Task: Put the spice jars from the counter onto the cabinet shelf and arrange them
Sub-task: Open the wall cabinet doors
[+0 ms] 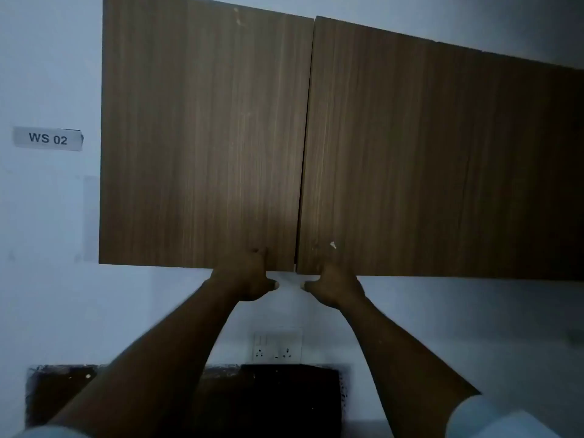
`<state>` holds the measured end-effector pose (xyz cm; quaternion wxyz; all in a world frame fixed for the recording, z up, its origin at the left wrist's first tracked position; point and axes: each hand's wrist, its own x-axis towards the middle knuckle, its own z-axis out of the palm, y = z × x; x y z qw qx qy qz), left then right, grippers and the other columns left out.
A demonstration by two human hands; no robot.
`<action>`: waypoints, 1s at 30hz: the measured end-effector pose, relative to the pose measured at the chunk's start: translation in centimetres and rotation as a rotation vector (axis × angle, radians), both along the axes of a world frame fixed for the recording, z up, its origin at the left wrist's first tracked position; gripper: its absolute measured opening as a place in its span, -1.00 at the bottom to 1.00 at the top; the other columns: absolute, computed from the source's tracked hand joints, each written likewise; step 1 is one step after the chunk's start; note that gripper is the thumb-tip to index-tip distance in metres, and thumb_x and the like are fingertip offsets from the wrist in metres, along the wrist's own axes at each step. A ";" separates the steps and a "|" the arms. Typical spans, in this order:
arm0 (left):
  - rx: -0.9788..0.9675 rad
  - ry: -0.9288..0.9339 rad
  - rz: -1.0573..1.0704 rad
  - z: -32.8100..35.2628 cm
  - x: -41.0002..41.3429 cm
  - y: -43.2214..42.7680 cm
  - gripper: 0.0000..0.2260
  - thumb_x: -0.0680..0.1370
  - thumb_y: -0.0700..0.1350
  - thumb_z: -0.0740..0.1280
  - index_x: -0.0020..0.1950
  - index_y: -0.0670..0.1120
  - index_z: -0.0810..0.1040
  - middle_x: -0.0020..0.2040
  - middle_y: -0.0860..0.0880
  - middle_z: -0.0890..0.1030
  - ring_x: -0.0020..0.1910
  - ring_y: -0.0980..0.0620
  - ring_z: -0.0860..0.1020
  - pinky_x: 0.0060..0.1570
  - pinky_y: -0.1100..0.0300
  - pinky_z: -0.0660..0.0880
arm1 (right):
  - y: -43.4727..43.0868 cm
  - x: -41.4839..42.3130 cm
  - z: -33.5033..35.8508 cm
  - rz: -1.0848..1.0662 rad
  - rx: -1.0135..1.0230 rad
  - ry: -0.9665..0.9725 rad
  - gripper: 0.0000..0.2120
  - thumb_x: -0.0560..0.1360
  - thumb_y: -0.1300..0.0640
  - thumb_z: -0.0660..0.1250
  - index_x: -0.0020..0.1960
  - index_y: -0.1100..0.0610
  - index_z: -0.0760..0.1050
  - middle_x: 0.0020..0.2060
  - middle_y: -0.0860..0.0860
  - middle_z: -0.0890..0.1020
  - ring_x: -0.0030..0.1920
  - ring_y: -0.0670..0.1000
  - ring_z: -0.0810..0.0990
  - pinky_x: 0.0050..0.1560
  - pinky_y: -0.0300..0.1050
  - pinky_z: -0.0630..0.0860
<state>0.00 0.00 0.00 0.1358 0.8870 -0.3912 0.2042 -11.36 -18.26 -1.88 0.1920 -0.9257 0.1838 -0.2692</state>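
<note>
One cabinet (205,137) apparently gripped: left hand (248,278), right hand (333,287).

Both arms are raised and stretched forward, left hand (249,278) and right hand (333,287) held side by side, fingers hooked on the lower edges of left door (202,137) and right door (442,159), thumbs pointed inward.

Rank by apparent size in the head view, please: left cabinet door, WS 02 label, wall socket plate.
1. left cabinet door, by far the largest.
2. WS 02 label and wall socket plate: about alike, unranked.
</note>
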 end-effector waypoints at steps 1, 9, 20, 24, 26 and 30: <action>0.003 0.002 -0.009 0.0 -0.2 -0.2 -0.22 0.51 0.28 0.38 0.58 -0.09 0.22 0.46 -0.13 0.44 0.36 -0.13 0.47 0.26 0.00 0.48 | -0.3 0.2 -0.3 0.001 0.106 -0.015 -0.48 0.47 -0.13 0.50 0.26 0.19 0.54 0.23 0.12 0.60 0.23 0.14 0.57 0.13 0.01 0.58; -0.179 -0.051 -0.109 -0.8 -0.5 -2.6 -0.49 0.55 0.15 0.40 0.40 -0.07 0.45 0.19 -0.08 0.65 0.08 -0.04 0.62 0.03 0.09 0.58 | -0.5 2.3 -1.5 0.133 0.921 -0.195 -0.58 0.44 -0.17 0.51 0.19 -0.02 0.48 0.03 -0.08 0.55 0.07 0.03 0.50 0.23 0.04 0.51; -0.523 0.148 -0.193 -0.8 0.4 -5.9 -0.39 0.61 0.17 0.32 0.52 -0.18 0.34 0.19 -0.16 0.64 0.09 -0.05 0.61 0.00 0.16 0.45 | -2.6 4.1 -3.0 0.237 1.413 -0.601 -0.60 0.38 -0.07 0.58 0.16 0.03 0.65 0.11 0.01 0.71 0.14 0.02 0.63 0.02 -0.07 0.53; -0.571 0.286 -0.282 0.4 -1.7 -6.7 -0.34 0.53 0.38 0.17 0.26 -0.17 0.55 -0.04 -0.12 0.68 -0.14 0.03 0.62 -0.14 0.10 0.55 | -1.7 1.9 -3.5 0.190 1.364 -0.651 -0.60 0.44 -0.11 0.52 0.19 0.05 0.63 0.03 0.01 0.74 0.08 0.03 0.64 0.02 -0.04 0.52; -0.592 0.336 -0.377 1.2 -3.9 -7.4 -0.37 0.51 0.43 0.13 0.12 -0.09 0.60 -0.07 -0.03 0.68 -0.09 -0.01 0.66 -0.07 0.02 0.61 | -1.2 0.0 -3.2 0.186 1.353 -0.689 -0.65 0.47 -0.12 0.48 0.17 0.03 0.63 -0.04 -0.02 0.75 0.11 0.05 0.64 0.04 -0.02 0.52; -0.684 0.248 -0.488 1.3 -8.9 -8.3 -0.40 0.46 0.56 0.06 -0.17 0.06 0.52 -0.31 0.10 0.59 -0.29 0.11 0.60 -0.27 0.11 0.54 | -0.1 -4.7 -4.0 0.147 1.314 -0.809 -0.69 0.49 -0.18 0.44 0.13 -0.02 0.61 -0.02 -0.04 0.75 0.15 0.08 0.63 0.04 0.03 0.53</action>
